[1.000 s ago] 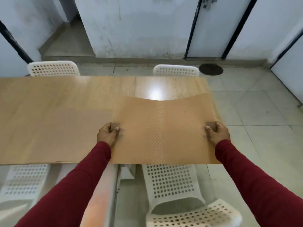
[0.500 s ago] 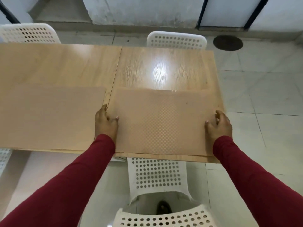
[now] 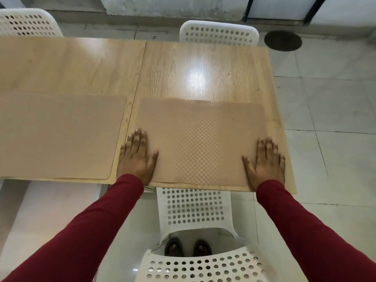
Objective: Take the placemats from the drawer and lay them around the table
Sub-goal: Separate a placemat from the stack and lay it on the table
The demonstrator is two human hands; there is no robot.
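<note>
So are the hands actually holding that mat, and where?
Nothing is gripped. The left hand and right hand lie flat on the tan checker-textured placemat, pressing its near corners.

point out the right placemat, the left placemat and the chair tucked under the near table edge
right placemat (image 3: 200, 139), head view, patterned middle
left placemat (image 3: 59, 135), head view, bare middle
chair (image 3: 193, 206), head view, perforated white backrest
</note>
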